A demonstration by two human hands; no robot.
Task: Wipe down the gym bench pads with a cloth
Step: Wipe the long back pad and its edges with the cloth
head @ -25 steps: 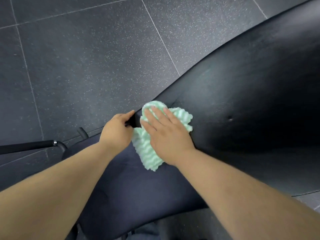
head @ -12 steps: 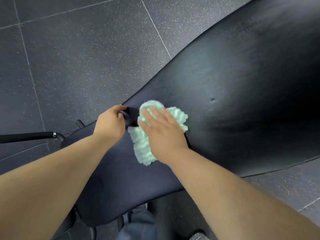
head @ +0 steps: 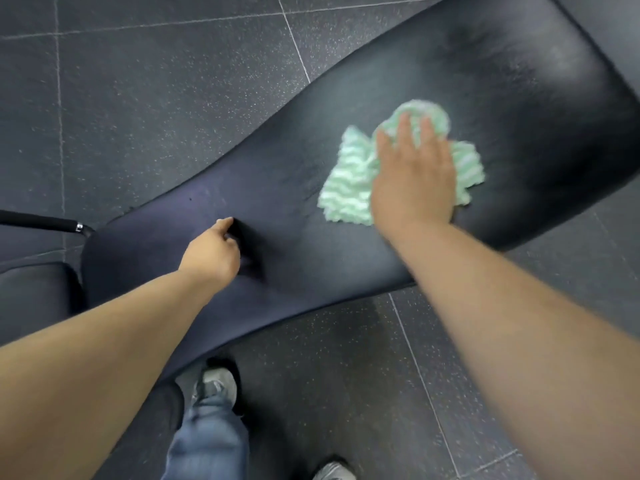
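Note:
A long black bench pad (head: 284, 188) runs diagonally from the lower left to the upper right. A green-and-white striped cloth (head: 348, 181) lies on its right half. My right hand (head: 414, 178) presses flat on the cloth with fingers spread, covering its middle. My left hand (head: 211, 252) rests on the narrower left part of the pad with its fingers curled. A dark shape sits beside those fingers, and I cannot tell whether it is a shadow or something held.
A second black pad (head: 31, 296) sits at the lower left. A black bar with a chrome end (head: 41, 224) sticks in from the left edge. My grey shoes (head: 216, 386) and jeans leg (head: 207, 445) stand on the dark speckled floor tiles (head: 138, 98).
My right hand has slid the cloth far to the right along the pad, away from my left hand. The view has tilted down, so my feet now show.

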